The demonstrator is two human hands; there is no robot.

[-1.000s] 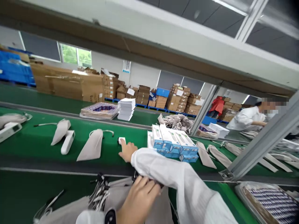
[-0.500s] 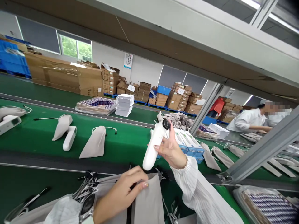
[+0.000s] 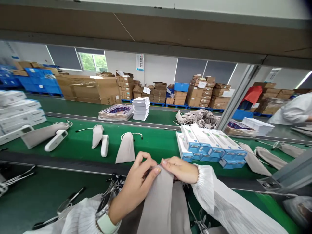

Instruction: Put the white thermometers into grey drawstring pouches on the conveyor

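Observation:
Just in front of me, my left hand [image 3: 138,182] and my right hand [image 3: 181,169] meet at the top edge of a light grey cloth pouch [image 3: 158,204]. Both pinch the cloth between thumb and fingers, and the pouch hangs down below them. Whether anything is inside it cannot be seen. Under my left wrist lie more grey pouches with a bunch of drawstrings [image 3: 114,188]. On the green belt beyond my hands are a flat drawstring pouch [image 3: 126,149] and a white handheld device [image 3: 104,145] beside a smaller-looking pouch [image 3: 97,136].
Blue-and-white boxes [image 3: 209,143] are stacked on the belt to the right, near a metal post [image 3: 237,97]. White boxes [image 3: 19,112] stand at the left. Behind are a paper stack [image 3: 140,109], a tray [image 3: 115,112] and a pouch heap [image 3: 198,118]. A shelf [image 3: 156,29] crosses overhead.
My right hand has come down to the pouch's top edge. The white handheld device it held is now out of sight. The view has levelled and turned left.

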